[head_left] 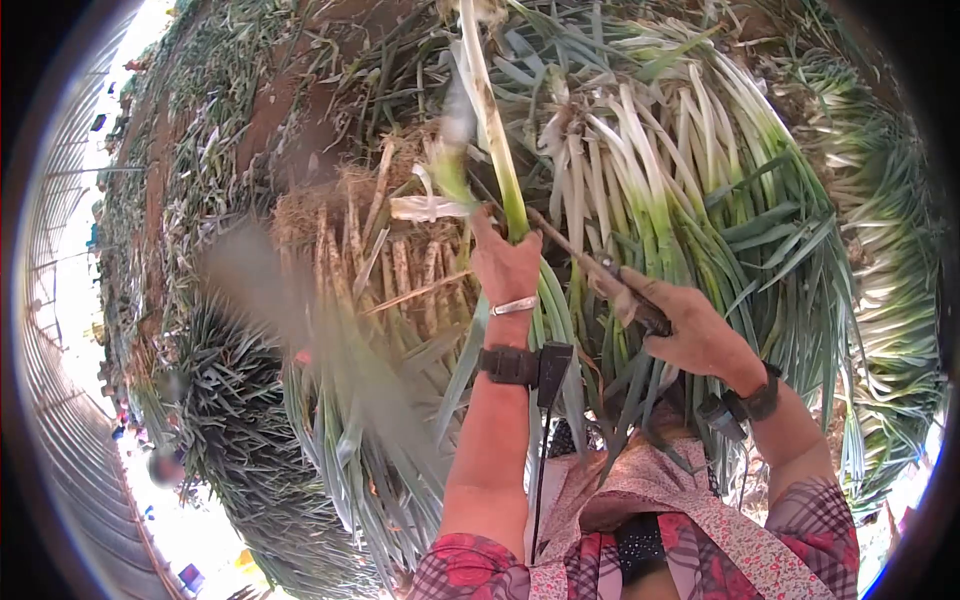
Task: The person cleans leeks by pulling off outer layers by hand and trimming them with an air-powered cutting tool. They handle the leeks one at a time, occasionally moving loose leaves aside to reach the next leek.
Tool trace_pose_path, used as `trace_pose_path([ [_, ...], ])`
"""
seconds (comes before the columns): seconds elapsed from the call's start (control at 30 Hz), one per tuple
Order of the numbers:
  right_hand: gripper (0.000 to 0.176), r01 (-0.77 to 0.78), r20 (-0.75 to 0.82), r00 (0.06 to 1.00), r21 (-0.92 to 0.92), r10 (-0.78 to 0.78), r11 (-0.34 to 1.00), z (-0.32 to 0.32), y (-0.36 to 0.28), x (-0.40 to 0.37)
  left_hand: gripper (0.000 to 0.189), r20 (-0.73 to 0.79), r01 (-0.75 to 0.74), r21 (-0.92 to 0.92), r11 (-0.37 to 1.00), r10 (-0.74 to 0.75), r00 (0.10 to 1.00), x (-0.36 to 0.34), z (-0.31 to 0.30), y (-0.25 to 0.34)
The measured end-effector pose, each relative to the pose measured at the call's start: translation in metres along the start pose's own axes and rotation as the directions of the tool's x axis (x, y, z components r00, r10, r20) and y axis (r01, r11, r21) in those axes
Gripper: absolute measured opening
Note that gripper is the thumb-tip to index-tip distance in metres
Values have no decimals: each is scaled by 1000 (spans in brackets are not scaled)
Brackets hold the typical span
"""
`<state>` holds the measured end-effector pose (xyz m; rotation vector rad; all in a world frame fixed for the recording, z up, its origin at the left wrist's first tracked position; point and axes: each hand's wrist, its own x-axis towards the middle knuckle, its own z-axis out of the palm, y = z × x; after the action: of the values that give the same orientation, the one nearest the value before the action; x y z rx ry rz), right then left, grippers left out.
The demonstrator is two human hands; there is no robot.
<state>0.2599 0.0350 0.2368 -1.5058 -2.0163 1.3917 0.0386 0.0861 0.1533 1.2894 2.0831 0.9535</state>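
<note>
My left hand [508, 262] is closed around a long leek [492, 125], its white stem pointing away from me and its green leaves hanging back past my wrist. A strip of pale peeled leaf [430, 208] sticks out beside the fingers. In my right hand [695, 330] is a knife [590, 262] with a narrow, worn blade, its tip reaching close to the leek by my left hand. Left of that hand lie unpeeled leeks [402, 280] with brownish stems and roots. Cleaned white leeks [640, 160] lie in a pile on the right.
A long row of leeks [880, 230] runs down the far right. Leaf scraps [230, 110] cover the ground at the upper left, and a heap of green leaves [240, 420] lies lower left. A blurred grey shape crosses the left foreground. Corrugated sheeting [50, 420] curves along the left edge.
</note>
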Motion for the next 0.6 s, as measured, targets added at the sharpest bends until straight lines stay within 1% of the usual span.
trace_pose_path([
  [0.07, 73, 77, 18, 997, 23, -77, 997, 5, 14, -4, 51, -26, -86, 41, 995, 87, 996, -13, 6, -1],
  [0.1, 73, 51, 40, 998, 41, -53, 998, 4, 17, -2, 51, 58, 12, -15, 1000, -11, 998, -21, 4, -1],
  [0.13, 73, 48, 36, 998, 40, -49, 998, 2, 20, 2, 51, 62, 9, -16, 1000, -8, 998, -26, 2, -2],
  [0.2, 71, 35, 4, 999, -105, -35, 994, -6, 29, 14, 49, 114, 14, -120, 993, 0, 993, -30, 8, -6],
  [0.23, 70, -49, -24, 999, -102, 47, 994, -13, 34, 21, 50, 107, -62, -158, 986, 79, 991, -31, 16, -13],
  [0.27, 70, -53, -24, 998, -114, 51, 992, -24, 39, 28, 50, 107, -58, -170, 984, 77, 991, -33, 24, -3],
  [0.33, 66, -221, -176, 967, -216, 185, 951, -46, 51, 47, 49, 188, 67, -221, 973, -25, 982, -36, 51, 23],
  [0.37, 66, -229, -258, 953, -286, 155, 930, -56, 68, 56, 49, 303, 188, -164, 968, -132, 944, -35, 76, 29],
  [0.4, 66, -227, -326, 939, -355, 108, 907, -66, 89, 62, 49, 400, 233, -176, 956, -147, 905, -40, 100, 32],
  [0.43, 67, -217, -414, 910, -429, 23, 877, -77, 107, 66, 51, 466, 189, -71, 979, -135, 875, -46, 132, 29],
  [0.47, 68, -210, -489, 870, -488, -66, 847, -81, 116, 73, 56, 525, 163, -142, 976, -65, 849, -64, 150, 33],
  [0.5, 68, -191, -451, 892, -431, -27, 882, -89, 100, 79, 62, 579, 138, -213, 967, 11, 815, -78, 156, 29],
  [0.53, 68, -185, -421, 907, -374, 11, 909, -98, 84, 85, 62, 549, 152, -200, 968, -18, 835, -86, 146, 15],
  [0.57, 68, -157, -398, 917, -371, -4, 915, -91, 80, 91, 59, 490, -23, -156, 988, 98, 866, -97, 138, 3],
  [0.6, 67, -85, -342, 938, -389, -58, 917, -85, 77, 94, 56, 447, -198, -96, 976, 220, 867, -104, 133, -7],
])
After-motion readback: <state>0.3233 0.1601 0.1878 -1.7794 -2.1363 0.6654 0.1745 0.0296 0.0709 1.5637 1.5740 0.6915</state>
